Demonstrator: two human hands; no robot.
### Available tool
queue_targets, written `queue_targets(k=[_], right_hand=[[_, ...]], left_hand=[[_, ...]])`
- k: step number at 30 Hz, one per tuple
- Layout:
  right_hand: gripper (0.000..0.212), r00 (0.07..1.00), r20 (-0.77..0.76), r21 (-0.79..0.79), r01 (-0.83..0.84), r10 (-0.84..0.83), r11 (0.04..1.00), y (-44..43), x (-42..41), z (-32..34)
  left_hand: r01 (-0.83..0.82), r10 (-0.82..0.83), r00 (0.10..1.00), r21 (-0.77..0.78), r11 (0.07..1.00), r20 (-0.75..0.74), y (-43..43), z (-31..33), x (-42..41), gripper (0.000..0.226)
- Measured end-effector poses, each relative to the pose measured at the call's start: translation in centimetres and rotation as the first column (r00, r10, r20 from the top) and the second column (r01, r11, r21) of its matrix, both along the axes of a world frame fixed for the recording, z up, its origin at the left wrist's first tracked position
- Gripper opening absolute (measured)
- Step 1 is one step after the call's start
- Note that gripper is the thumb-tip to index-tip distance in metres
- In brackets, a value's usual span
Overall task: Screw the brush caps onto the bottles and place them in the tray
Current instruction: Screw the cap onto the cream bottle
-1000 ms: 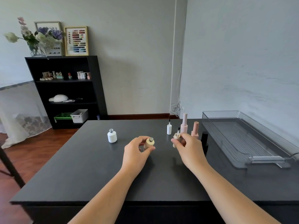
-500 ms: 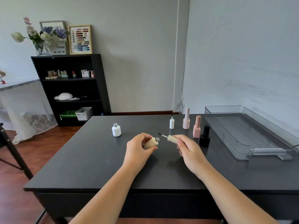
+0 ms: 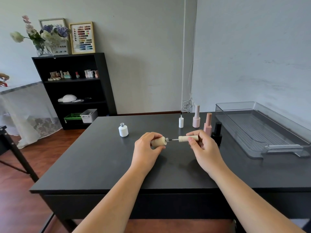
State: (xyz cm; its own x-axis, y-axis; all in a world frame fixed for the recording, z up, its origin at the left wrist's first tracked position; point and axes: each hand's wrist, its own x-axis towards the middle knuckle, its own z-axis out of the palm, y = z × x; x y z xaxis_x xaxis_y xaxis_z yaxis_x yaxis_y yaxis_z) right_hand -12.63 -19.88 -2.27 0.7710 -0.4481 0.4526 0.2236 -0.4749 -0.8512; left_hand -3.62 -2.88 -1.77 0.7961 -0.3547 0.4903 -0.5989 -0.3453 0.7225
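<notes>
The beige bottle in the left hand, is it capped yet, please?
Uncapped: the beige bottle shows a bare neck; the right hand holds the ribbed beige brush cap apart.

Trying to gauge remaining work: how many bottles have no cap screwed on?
2: the beige bottle gripped in the left hand, and the white bottle standing on the table to its left. None looks hidden.

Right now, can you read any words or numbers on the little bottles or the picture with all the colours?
No words or numbers can be read.
No label shows on the beige bottle, beige brush cap or white bottle.
On the framed colour chart, any print is too small to read.
</notes>
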Motion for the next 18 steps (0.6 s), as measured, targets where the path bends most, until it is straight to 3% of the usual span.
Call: queue_targets(k=[12,18], right_hand=[[0.023,0.993,-0.072,-0.19,-0.101,0.089,0.977,0.34,-0.23,0.23],[0.013,0.992,-0.108,-0.174,-0.077,0.059,0.982,0.4,0.03,0.22]], left_hand=[[0.045,-0.047,0.996,0.029,0.999,0.077,-0.29,0.14,-0.54,0.027],[0.075,-0.081,0.989,0.051,0.996,0.12,-0.25,0.37,-0.9,0.028]])
